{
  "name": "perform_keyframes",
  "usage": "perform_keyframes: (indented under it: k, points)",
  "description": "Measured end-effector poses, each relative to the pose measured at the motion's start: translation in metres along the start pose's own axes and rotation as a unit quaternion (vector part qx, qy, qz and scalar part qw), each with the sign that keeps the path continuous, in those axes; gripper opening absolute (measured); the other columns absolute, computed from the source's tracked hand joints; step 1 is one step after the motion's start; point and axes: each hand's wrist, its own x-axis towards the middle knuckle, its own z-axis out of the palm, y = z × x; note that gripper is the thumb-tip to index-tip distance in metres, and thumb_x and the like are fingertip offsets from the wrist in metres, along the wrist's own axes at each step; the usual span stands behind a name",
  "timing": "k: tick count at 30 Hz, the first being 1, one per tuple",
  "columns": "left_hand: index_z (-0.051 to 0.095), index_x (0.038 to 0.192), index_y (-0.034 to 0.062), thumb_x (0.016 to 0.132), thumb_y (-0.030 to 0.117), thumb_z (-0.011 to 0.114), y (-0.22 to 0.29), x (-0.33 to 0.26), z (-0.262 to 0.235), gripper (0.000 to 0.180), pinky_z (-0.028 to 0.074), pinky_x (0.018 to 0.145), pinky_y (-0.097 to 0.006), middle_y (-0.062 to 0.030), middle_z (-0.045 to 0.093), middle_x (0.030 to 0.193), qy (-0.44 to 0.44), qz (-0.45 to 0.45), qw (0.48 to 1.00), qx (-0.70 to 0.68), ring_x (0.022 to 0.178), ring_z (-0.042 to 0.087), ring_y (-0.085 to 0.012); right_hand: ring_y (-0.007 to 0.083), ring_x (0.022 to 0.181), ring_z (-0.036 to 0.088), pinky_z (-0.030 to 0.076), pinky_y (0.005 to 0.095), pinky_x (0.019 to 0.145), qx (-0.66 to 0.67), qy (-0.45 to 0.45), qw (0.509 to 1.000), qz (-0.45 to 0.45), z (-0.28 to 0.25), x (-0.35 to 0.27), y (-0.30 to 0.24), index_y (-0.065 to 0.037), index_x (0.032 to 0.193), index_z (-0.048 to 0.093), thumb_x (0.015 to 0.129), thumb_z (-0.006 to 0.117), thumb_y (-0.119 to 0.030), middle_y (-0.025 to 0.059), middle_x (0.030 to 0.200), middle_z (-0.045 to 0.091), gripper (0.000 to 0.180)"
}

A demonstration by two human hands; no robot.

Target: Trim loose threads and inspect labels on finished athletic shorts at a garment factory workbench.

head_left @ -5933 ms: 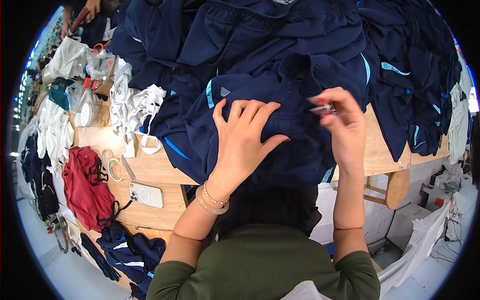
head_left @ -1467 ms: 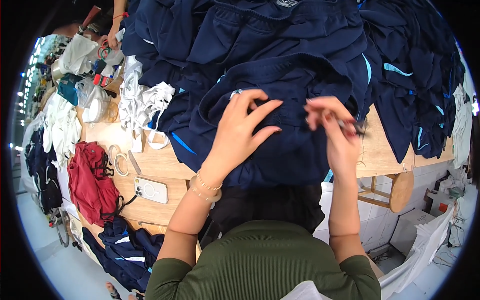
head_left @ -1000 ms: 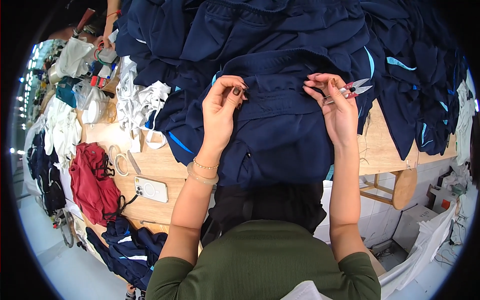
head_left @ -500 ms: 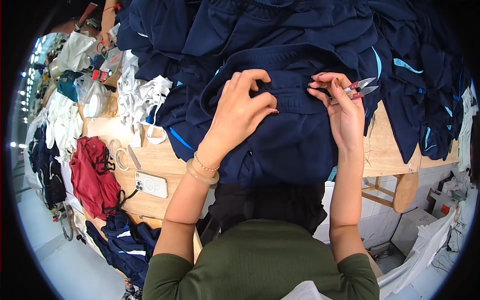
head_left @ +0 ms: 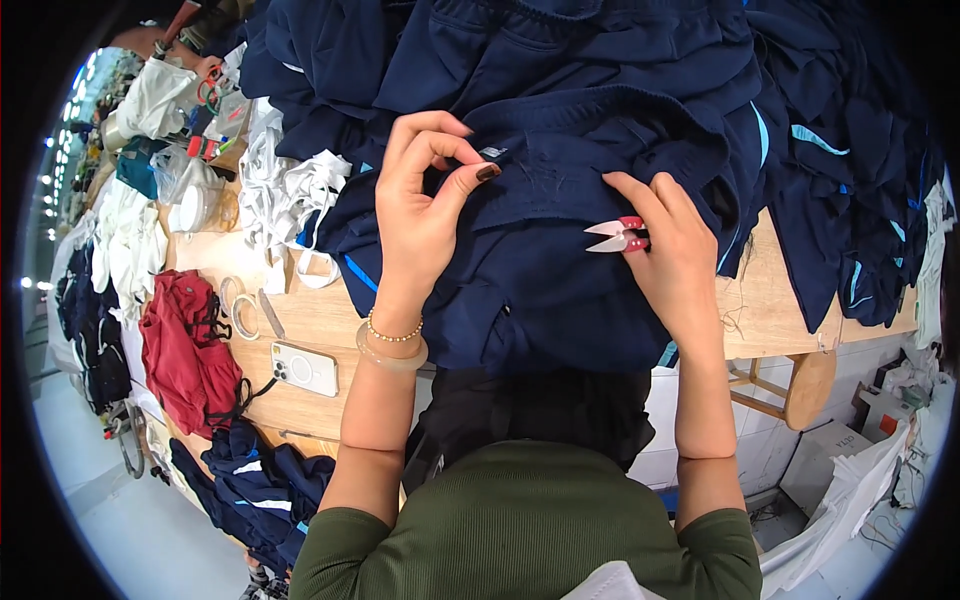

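Dark navy trousers [head_left: 590, 290] lie in front of me with their gathered elastic waistband [head_left: 560, 192] spread open. My left hand [head_left: 418, 205] is closed in a pinch at the left part of the waistband, beside a small label [head_left: 493, 153]. What its thumb and forefinger grip, if anything, is too small to make out. In my right hand [head_left: 672, 245] are red-handled thread snips [head_left: 620, 235], their blades parted and pointing left over the cloth below the waistband. The right forefinger reaches toward the waistband's right part.
More navy garments [head_left: 560, 50] are heaped behind, others [head_left: 840, 180] at right. On the wooden table [head_left: 320, 325] at left are a white phone [head_left: 304, 369], tape rolls [head_left: 244, 318], a red bag [head_left: 188, 350] and white straps [head_left: 265, 190]. A wooden stool [head_left: 808, 388] stands lower right.
My left hand has shifted left and drawn its fingertips into a pinch. My right hand has turned over, swinging the snips from pointing right to pointing left over the trousers.
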Motion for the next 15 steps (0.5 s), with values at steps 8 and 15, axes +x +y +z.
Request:
perform_keyframes:
  k: [8, 15]
  points:
    - [0.069, 0.104, 0.0104, 0.067, 0.020, 0.081, 0.015, -0.010, 0.031, 0.040, 0.042, 0.095, -0.038, -0.0052, 0.059, 0.120, -0.188, 0.137, 0.969, 0.080, 0.108, 0.054, -0.0279, 0.0247, 0.070, 0.050, 0.042, 0.0335, 0.062, 0.009, 0.038, 0.999, -0.014, -0.014, -0.016, 0.011, -0.001, 0.095, 0.069, 0.063, 0.067, 0.008, 0.0097, 0.075, 0.043, 0.033]
    - [0.066, 0.082, 0.0081, 0.077, 0.008, 0.071, 0.004, -0.018, 0.033, 0.008, 0.042, 0.085, -0.035, -0.0025, 0.061, 0.100, -0.163, 0.143, 0.973, 0.083, 0.097, 0.053, -0.0229, 0.0201, 0.065, 0.043, 0.035, 0.0288, 0.058, 0.123, 0.008, 0.992, 0.011, -0.020, -0.022, 0.012, 0.003, 0.093, 0.066, 0.065, 0.066, 0.012, 0.0081, 0.071, 0.037, 0.029]
